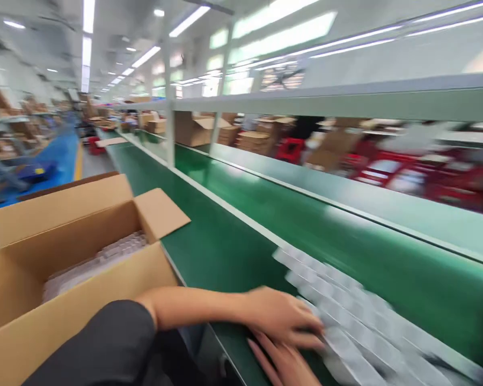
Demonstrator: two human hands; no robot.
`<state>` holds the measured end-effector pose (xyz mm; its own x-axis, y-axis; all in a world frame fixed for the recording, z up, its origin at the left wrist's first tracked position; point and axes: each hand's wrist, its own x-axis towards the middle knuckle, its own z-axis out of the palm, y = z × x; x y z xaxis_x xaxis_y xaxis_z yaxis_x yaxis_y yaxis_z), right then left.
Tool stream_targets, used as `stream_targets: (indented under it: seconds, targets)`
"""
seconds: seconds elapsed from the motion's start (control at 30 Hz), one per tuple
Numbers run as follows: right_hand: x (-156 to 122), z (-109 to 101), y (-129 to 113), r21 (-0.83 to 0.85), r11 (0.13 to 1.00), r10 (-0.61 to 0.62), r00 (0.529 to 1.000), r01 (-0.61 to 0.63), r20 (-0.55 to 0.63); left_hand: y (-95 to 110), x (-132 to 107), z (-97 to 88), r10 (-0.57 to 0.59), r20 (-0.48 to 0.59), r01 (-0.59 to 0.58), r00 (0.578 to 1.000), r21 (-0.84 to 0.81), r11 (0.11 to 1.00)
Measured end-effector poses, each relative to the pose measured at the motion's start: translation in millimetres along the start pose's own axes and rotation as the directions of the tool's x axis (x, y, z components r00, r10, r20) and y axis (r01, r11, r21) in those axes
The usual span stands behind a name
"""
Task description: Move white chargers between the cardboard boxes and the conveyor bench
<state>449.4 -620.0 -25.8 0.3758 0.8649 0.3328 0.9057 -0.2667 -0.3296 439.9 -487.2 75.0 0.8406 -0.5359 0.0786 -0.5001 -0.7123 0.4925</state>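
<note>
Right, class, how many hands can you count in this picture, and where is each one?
2. The left hand is by the clear plastic pieces; the right hand is just below that hand, cut off by the picture's bottom edge. Background blur could hide others.

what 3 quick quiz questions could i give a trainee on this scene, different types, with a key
1. Multiple choice: the translucent pieces at the lower right lie on a surface of which colour?
a) blue
b) green
c) red

2. True or false: similar-looking pieces also lie inside the open cardboard box.

3. Short answer: which of the person's two hands shows higher in the picture?

Key:
1. b, the green work surface.
2. True; they show between the raised walls.
3. The left hand; the right hand shows below it, partly cut off by the bottom edge.
</note>
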Motion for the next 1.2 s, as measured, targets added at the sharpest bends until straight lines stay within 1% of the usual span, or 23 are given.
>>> stream_targets:
  seconds: [0.03,0.1,0.13,0.2,0.27,0.3,0.37,0.4,0.47,0.53,0.6,0.67,0.7,0.8,0.87,0.9,1.0,1.1,1.13,1.2]
  targets:
    - [-12.1,-6.7,-11.7,-0.018,1.000,0.015,0.999,-0.015,0.033,-1.1,-2.2,2.1,0.004,-0.024,-0.002,1.000,0.048,0.999]
    - [-17.1,-18.1,-29.2,-0.028,0.999,0.019,0.996,-0.016,0.083,-11.0,-4.3,3.3,-0.006,-0.121,0.009,0.993,0.025,1.000]
    - [-13.6,-22.7,-32.4,-0.022,1.000,0.016,0.996,-0.014,0.083,-18.4,-3.8,2.6,-0.026,-0.183,0.025,0.983,-0.007,1.000]
    - [-5.3,-29.6,-30.7,-0.036,0.999,-0.002,0.998,0.004,0.058,-32.9,-1.1,0.0,-0.028,-0.256,0.013,0.966,-0.060,0.998]
    - [-1.7,-33.5,-27.1,-0.072,0.997,-0.014,0.999,0.016,0.030,-42.8,1.4,-2.7,-0.044,-0.276,0.018,0.960,-0.093,0.995]
    - [-1.7,-35.2,-26.5,-0.096,0.995,-0.013,1.000,0.014,0.016,-45.7,2.3,-3.6,-0.048,-0.268,0.022,0.962,-0.101,0.995]
    - [-3.9,-42.0,-27.4,-0.145,0.989,-0.012,1.000,0.011,-0.007,-49.0,4.5,-3.5,-0.041,-0.217,0.019,0.975,-0.102,0.995]
    - [-5.9,-48.3,-27.6,-0.164,0.987,-0.011,1.000,0.007,-0.019,-50.1,6.1,-2.5,-0.031,-0.182,0.013,0.983,-0.097,0.995]
    - [-11.5,-67.9,-25.6,-0.173,0.985,0.018,0.998,-0.027,-0.057,-51.9,10.6,0.9,-0.012,-0.113,0.002,0.994,-0.093,0.996]
    - [-19.7,-93.8,-19.3,-0.147,0.981,0.112,0.987,-0.128,-0.114,-53.3,15.9,4.6,-0.008,-0.065,0.001,0.998,-0.107,0.994]
    - [-29.2,-118.6,-11.1,-0.123,0.956,0.249,0.957,-0.268,-0.147,-53.4,20.8,6.4,-0.015,-0.026,0.012,1.000,-0.145,0.989]
    - [-37.1,-134.9,-4.5,-0.132,0.913,0.374,0.920,-0.387,-0.116,-51.9,25.1,5.0,-0.003,0.023,0.007,1.000,-0.182,0.983]
    - [-39.5,-138.8,-2.5,-0.150,0.889,0.425,0.901,-0.433,-0.082,-50.6,27.1,3.2,0.013,0.048,-0.004,0.999,-0.194,0.981]
    - [-39.4,-136.7,-1.2,-0.238,0.834,0.519,0.854,-0.497,0.036,-46.2,33.2,-3.7,0.079,0.113,-0.056,0.990,-0.191,0.980]
    - [-35.6,-130.0,-1.8,-0.291,0.818,0.538,0.839,-0.496,0.081,-43.8,37.4,-6.8,0.110,0.135,-0.084,0.985,-0.180,0.980]
    - [-33.5,-126.5,-2.0,-0.304,0.818,0.535,0.840,-0.488,0.092,-43.1,39.1,-7.3,0.123,0.144,-0.098,0.982,-0.173,0.980]
    - [-29.5,-119.0,-1.3,-0.291,0.849,0.484,0.870,-0.441,0.095,-43.2,40.5,-5.4,0.151,0.169,-0.128,0.974,-0.143,0.981]
    - [-30.1,-117.9,-1.6,-0.242,0.894,0.407,0.910,-0.378,0.083,-45.0,33.8,-3.3,0.160,0.199,-0.143,0.967,-0.099,0.985]
    - [-31.1,-119.2,-2.5,-0.226,0.900,0.398,0.914,-0.372,0.081,-45.5,30.0,-4.0,0.153,0.200,-0.141,0.968,-0.075,0.987]
    - [-33.7,-123.9,-5.7,-0.205,0.900,0.408,0.908,-0.384,0.095,-45.9,21.8,-8.1,0.124,0.189,-0.124,0.974,-0.012,0.992]
